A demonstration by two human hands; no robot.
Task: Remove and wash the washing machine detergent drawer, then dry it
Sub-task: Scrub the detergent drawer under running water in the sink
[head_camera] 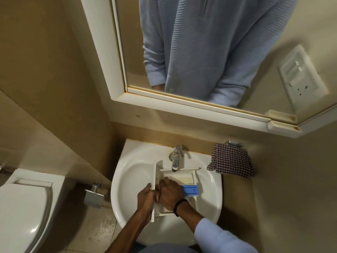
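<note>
Standing at the white washbasin [127, 161], a person in a pale blue sleeve [218, 236] works with both hands inside the bowl. The detergent drawer [184, 177] lies in the basin with its open side up, its far end directly under the chrome tap [176, 157] at the basin's rear rim. The drawer's long front panel [154, 179] stands on edge along the left side of the bowl. The left hand [145, 195] grips this panel at about mid-length, fingers wrapped round its edge. The right hand [170, 193] is inside the drawer's near compartment, knuckles up and fingers curled downward. It cannot be told whether those fingers hold anything, since the hand itself covers them. A dark band [177, 207] sits on the right wrist. A blue insert [190, 190] sits in the drawer just beside the right hand, toward the right side of the basin. The drawer floor below the tap shows a yellowish stain. A checked cloth [231, 160] hangs on a wall hook [234, 143] to the right of the basin, touching its rear corner. A toilet [23, 207] stands to the left of the basin, with a metal paper holder [94, 196] on the wall between them. Above the basin, a white-framed mirror [200, 52] reflects the person's blue garment.
</note>
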